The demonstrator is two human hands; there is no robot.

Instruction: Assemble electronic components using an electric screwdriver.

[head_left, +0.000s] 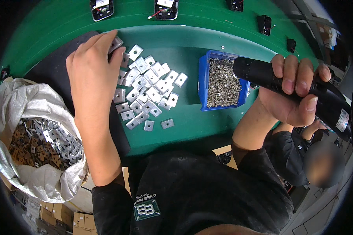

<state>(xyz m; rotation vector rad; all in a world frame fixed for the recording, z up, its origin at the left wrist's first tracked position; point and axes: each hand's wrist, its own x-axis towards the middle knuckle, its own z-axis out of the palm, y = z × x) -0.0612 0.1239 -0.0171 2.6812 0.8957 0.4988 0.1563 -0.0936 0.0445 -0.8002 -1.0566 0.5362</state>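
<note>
My left hand (91, 64) is closed at the far left of the green worktop, its thumb and fingertips pinching a small silver square metal plate (115, 44). Beside it spreads a loose pile of similar metal plates (147, 84), each with a hole in the middle. Held in my right hand (292, 88) is a black electric screwdriver (259, 71), fingers wrapped round its body. The tool's front end points left, over a blue bin (203, 84) filled with small silver screws (222, 87). Its bit shows only faintly against the screws.
To the left, a white woven sack (35, 100) stands open with many metal pieces inside. A black mat (55, 70) lies under my left arm. Along the far green belt sit several black housings (166, 9). A co-worker's dark sleeve (286, 156) shows at right.
</note>
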